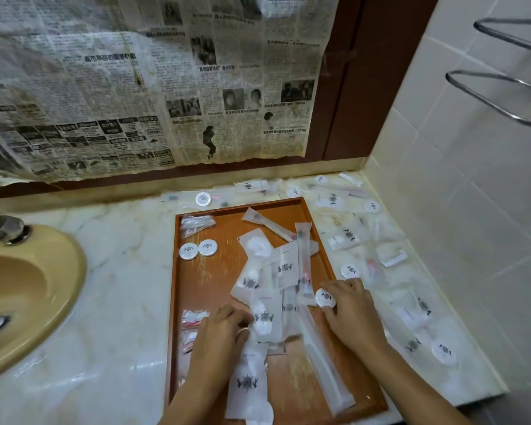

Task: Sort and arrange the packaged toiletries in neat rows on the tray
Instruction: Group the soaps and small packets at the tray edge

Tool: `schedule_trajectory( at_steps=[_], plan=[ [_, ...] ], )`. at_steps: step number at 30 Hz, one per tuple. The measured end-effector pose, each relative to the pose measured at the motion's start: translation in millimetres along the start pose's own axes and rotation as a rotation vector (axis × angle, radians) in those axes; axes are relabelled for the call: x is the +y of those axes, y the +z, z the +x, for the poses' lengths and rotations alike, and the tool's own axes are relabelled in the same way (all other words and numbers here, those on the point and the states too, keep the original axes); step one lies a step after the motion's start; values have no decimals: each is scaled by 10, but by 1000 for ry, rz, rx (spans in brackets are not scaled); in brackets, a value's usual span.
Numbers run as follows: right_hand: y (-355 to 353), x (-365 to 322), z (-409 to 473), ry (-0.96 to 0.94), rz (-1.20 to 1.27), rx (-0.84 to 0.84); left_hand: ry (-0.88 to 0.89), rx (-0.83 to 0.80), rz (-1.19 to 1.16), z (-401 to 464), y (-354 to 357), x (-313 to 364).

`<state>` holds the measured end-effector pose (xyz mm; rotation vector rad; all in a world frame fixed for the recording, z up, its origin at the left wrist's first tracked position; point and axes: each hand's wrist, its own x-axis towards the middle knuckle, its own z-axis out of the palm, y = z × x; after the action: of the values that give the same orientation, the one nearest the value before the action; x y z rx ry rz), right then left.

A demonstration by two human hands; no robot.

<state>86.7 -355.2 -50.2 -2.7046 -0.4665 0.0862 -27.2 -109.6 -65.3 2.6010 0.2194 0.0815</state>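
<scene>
An orange-brown tray point(224, 271) lies on the marble counter. A loose heap of white frosted packets point(276, 271) covers its middle. Two round white soap discs point(198, 249) sit side by side at its upper left, with a clear packet point(196, 223) above them. My left hand point(219, 335) pinches a packet with a black emblem point(265, 317) near the tray's front. My right hand point(350, 308) grips a round white disc point(325, 298) at the tray's right edge. A long packet point(325, 363) lies diagonally between my forearms.
More packets and round discs point(350, 271) are scattered on the counter right of and behind the tray. A beige sink point(22, 289) with a metal tap knob point(5, 228) sits at the left. Newspaper point(154, 87) covers the wall; tiles and a metal rack point(503, 87) stand right.
</scene>
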Motion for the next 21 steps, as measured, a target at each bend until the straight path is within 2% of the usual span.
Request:
schedule_trajectory(
  at_steps=[11, 16, 21],
  plan=[
    [48, 61, -7, -35, 30, -29, 12, -86, 84, -98, 6, 37],
    [-7, 16, -21, -3, 114, 11, -11, -150, 142, -117, 23, 77],
    [-102, -76, -42, -35, 250, 39, -9, -121, 116, -141, 42, 106]
  ],
)
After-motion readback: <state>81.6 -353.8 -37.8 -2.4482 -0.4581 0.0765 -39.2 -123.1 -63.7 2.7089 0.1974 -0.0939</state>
